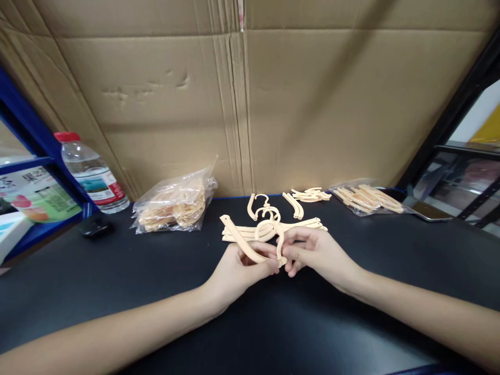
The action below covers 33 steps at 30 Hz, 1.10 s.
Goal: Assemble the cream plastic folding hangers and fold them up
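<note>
My left hand [232, 273] is closed round a cream plastic hanger arm [240, 238], a curved strip whose free end points up and to the left. Between the fingers of my right hand [322, 256] is a cream hanger hook [280, 244], its base against the near end of the arm at my left thumb. My fingers partly cover where the two parts meet. Just behind my hands, on the black table [250, 333], lie stacked hangers [302, 224] with their hooks towards the back.
Loose hanger arms [294, 205] and a pile of small hook parts [311, 195] lie further back. Clear bags of parts stand left [174, 203] and right [367, 199], near a phone-like slab [427, 209]. A water bottle [94, 174] leans at left. Cardboard [332, 104] walls the back.
</note>
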Available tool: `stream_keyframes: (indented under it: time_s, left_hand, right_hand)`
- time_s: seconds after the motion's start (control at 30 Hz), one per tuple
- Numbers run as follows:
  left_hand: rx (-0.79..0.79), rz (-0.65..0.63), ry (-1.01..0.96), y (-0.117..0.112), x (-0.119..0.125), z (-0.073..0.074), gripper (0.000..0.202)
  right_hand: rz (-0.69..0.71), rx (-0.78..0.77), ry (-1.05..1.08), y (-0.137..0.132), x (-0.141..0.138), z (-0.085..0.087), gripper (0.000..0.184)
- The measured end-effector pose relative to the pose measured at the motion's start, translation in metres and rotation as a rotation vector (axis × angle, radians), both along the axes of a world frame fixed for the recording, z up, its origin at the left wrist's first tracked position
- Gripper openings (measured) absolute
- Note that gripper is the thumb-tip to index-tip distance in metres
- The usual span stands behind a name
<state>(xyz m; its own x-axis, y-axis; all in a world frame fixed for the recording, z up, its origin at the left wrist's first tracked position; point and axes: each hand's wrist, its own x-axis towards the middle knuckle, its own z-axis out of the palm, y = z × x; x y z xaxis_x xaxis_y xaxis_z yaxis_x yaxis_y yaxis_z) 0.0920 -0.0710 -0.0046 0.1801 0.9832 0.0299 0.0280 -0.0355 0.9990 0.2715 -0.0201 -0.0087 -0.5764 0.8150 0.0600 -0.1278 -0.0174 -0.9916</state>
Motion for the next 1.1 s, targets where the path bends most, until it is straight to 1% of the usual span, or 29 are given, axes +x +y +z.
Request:
stream_keyframes:
  time_s: [0.07, 0.13, 0.17, 0.23, 0.27, 0.3, 0.33, 0.37, 0.47, 0.6, 0.7, 0.77, 0.87, 0.93, 0.97, 1.0, 1.03, 1.1]
  left_hand:
    - [-0.024, 0.007, -0.014, 0.001, -0.002, 0.0, 0.01]
    - [-0.035, 0.015, -0.057, 0.001, -0.003, -0.001, 0.008]
    - [-0.042, 0.013, -0.076, 0.002, -0.003, -0.002, 0.007]
    - [-0.062, 0.006, -0.104, 0.002, -0.003, -0.002, 0.008]
    - [-0.073, 0.004, -0.115, 0.003, -0.003, -0.002, 0.01]
    - [-0.08, 0.005, -0.122, 0.003, -0.003, -0.002, 0.01]
    - [-0.085, 0.007, -0.127, 0.003, -0.002, -0.002, 0.011]
    - [-0.089, 0.012, -0.131, 0.003, -0.002, -0.001, 0.012]
    - [-0.086, 0.015, -0.121, 0.002, -0.002, -0.001, 0.013]
    - [-0.058, 0.008, -0.124, 0.002, -0.003, -0.003, 0.016]
    - [-0.031, 0.014, -0.156, 0.002, -0.004, -0.004, 0.018]
    - [-0.023, 0.016, -0.159, 0.002, -0.004, -0.005, 0.019]
    - [-0.012, 0.029, -0.16, 0.003, -0.004, -0.006, 0.017]
    - [-0.004, 0.046, -0.164, 0.003, -0.004, -0.006, 0.015]
    - [-0.002, 0.053, -0.16, 0.003, -0.004, -0.006, 0.014]
    - [0.002, 0.059, -0.152, 0.003, -0.004, -0.005, 0.013]
    - [0.006, 0.065, -0.139, 0.003, -0.004, -0.005, 0.013]
    - [0.018, 0.065, -0.109, 0.002, -0.004, -0.004, 0.011]
  right_hand:
    - [-0.044, 0.073, -0.008, 0.011, 0.007, 0.006, 0.036]
    - [-0.128, 0.241, -0.062, 0.028, 0.017, 0.013, 0.038]
    - [-0.179, 0.371, -0.124, 0.039, 0.022, 0.016, 0.036]
    - [-0.266, 0.721, -0.338, 0.063, 0.03, 0.02, 0.026]
    - [-0.255, 0.896, -0.473, 0.075, 0.034, 0.02, 0.021]
    - [-0.216, 1.034, -0.589, 0.086, 0.036, 0.02, 0.017]
    - [-0.173, 1.115, -0.674, 0.096, 0.037, 0.02, 0.015]
    - [-0.142, 1.147, -0.719, 0.104, 0.037, 0.019, 0.014]
    - [-0.092, 1.131, -0.751, 0.12, 0.033, 0.014, 0.012]
    - [-0.086, 1.069, -0.711, 0.126, 0.023, 0.01, 0.012]
    - [-0.147, 1.001, -0.619, 0.126, 0.022, 0.013, 0.009]
    - [-0.235, 0.946, -0.532, 0.122, 0.024, 0.019, 0.01]
    - [-0.373, 0.852, -0.405, 0.107, 0.029, 0.029, 0.02]
    - [-0.406, 0.77, -0.317, 0.088, 0.032, 0.033, 0.023]
    - [-0.401, 0.723, -0.266, 0.077, 0.033, 0.034, 0.023]
    - [-0.374, 0.629, -0.168, 0.065, 0.034, 0.035, 0.021]
    - [-0.333, 0.544, -0.088, 0.054, 0.033, 0.035, 0.021]
    - [-0.263, 0.423, 0.016, 0.034, 0.032, 0.034, 0.021]
